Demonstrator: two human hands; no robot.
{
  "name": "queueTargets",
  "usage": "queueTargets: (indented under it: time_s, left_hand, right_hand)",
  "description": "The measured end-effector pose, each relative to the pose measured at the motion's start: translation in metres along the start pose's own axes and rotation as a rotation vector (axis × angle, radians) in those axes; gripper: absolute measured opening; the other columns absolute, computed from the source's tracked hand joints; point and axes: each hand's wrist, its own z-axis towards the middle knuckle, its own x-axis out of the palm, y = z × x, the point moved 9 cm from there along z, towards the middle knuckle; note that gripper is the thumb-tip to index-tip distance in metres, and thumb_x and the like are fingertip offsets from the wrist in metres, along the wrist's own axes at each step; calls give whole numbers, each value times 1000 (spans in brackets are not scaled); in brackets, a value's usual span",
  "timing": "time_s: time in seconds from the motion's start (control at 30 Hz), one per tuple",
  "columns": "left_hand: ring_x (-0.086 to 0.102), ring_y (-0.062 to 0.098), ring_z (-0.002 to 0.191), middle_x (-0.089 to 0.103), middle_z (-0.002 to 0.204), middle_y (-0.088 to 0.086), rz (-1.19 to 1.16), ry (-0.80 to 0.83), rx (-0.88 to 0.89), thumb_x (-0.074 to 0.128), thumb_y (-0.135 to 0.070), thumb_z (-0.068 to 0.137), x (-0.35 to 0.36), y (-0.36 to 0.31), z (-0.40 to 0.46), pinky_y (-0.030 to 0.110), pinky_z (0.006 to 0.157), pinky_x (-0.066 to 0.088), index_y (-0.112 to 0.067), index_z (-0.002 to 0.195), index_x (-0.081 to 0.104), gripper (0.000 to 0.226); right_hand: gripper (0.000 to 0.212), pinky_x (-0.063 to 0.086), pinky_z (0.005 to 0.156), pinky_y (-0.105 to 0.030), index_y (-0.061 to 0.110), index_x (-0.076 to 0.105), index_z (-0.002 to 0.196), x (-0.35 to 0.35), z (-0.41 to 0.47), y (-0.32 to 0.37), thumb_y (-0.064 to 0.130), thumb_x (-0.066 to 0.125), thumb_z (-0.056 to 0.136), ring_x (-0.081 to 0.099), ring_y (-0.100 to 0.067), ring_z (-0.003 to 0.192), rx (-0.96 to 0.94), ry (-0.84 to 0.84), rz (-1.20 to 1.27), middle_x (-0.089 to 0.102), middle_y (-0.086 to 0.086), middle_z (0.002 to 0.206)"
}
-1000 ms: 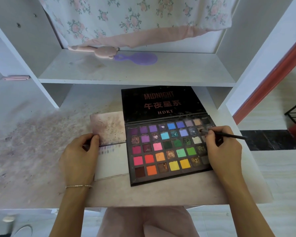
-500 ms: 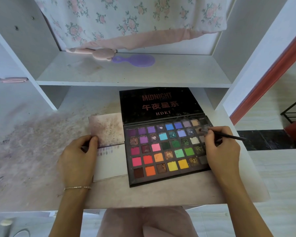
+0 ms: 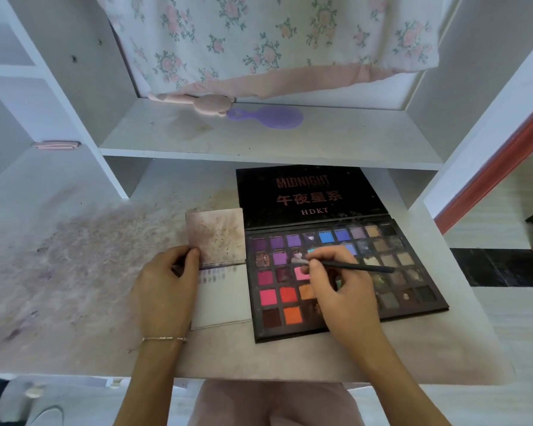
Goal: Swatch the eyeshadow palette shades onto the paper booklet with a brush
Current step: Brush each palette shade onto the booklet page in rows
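Black-cased, the eyeshadow palette (image 3: 413, 272) lies open on my desk (image 3: 74, 272), and I place everything from it. Over its left-hand pans my right hand (image 3: 342, 299) pinches the brush (image 3: 345, 265), bristles over the purple shades. Touching its left edge sits the paper booklet (image 3: 219, 293), whose left margin my left hand (image 3: 163, 287) grips.

Bare forearms, a thin bracelet (image 3: 164, 338) on the left wrist, pink trousers (image 3: 274, 404).
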Motion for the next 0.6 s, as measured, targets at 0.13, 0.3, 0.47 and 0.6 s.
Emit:
queueTargets:
  time_s: [0.13, 0.3, 0.47, 0.6]
  left_hand:
    - [55, 17, 71, 67, 81, 2, -31, 4, -22, 60, -23, 85, 0, 1, 0, 25, 63, 36, -15, 89, 71, 14]
    - [56, 20, 74, 69, 83, 5, -33, -2, -17, 61, -23, 84, -1, 1, 0, 27, 65, 39, -15, 89, 71, 14]
    - [59, 21, 79, 69, 86, 3, -20, -2, -34, 60, -23, 84, -2, 1, 0, 28, 67, 40, -18, 91, 71, 14]
    - [59, 22, 79, 69, 85, 3, -46, 1, -33, 60, -23, 84, -1, 2, 1, 31, 70, 45, -17, 90, 71, 14]
  right_hand:
    - [22, 45, 54, -20, 31, 55, 79, 38, -2, 9, 11, 55, 87, 57, -10, 62, -5, 137, 6, 62, 8, 78]
    - [20, 45, 51, -14, 33, 51, 77, 67, 3, 11, 16, 55, 87, 57, -4, 60, 35, 230, 7, 64, 6, 70]
    - [18, 48, 57, -14, 32, 53, 75, 75, 7, 9, 18, 57, 86, 59, -6, 69, 41, 247, -22, 67, 1, 74]
    - [20, 48, 59, -11, 34, 52, 76, 77, 7, 9, 18, 58, 86, 60, -3, 72, 28, 254, -50, 67, 4, 76]
